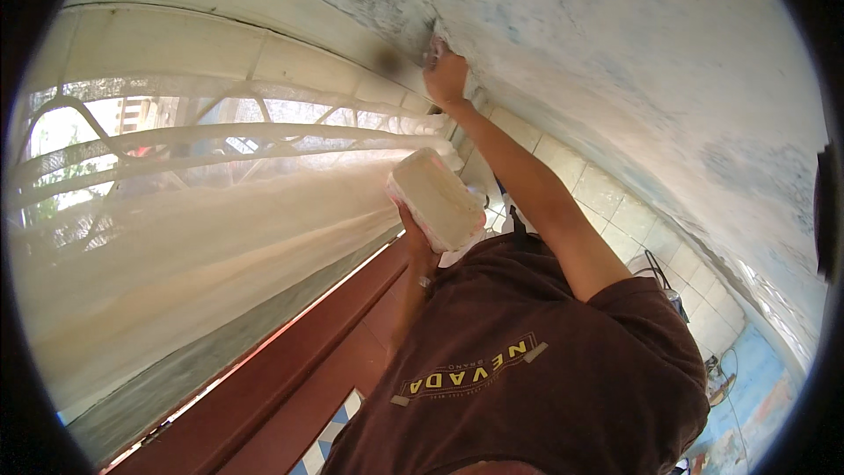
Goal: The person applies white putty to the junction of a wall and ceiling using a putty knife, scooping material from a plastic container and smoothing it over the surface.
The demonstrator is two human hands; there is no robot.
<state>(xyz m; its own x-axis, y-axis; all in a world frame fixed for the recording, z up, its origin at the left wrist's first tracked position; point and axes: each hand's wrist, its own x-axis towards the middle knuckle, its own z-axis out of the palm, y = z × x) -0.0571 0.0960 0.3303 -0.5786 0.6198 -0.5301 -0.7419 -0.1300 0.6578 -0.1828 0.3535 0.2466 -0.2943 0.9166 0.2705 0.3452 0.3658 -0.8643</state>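
My left hand (418,233) grips an off-white, rounded rectangular tub (437,198) from its lower left side, in front of my chest. The tub is tilted, with a broad pale face toward me and pinkish marks along its edges; what is inside does not show. My right arm stretches up and away, and my right hand (446,77) is closed at the corner where the stained wall (563,62) meets the cream panel above the window. Its fingertips touch the corner. Whatever they hold, if anything, is too small to make out.
Left of me a sheer cream curtain (220,220) hangs over a window with curved bars. Below it runs a reddish-brown wooden ledge (290,378). Pale tiles (607,193) line the lower wall, with dark cables (658,271) beside my right side. A dark object (826,211) stands at the right rim.
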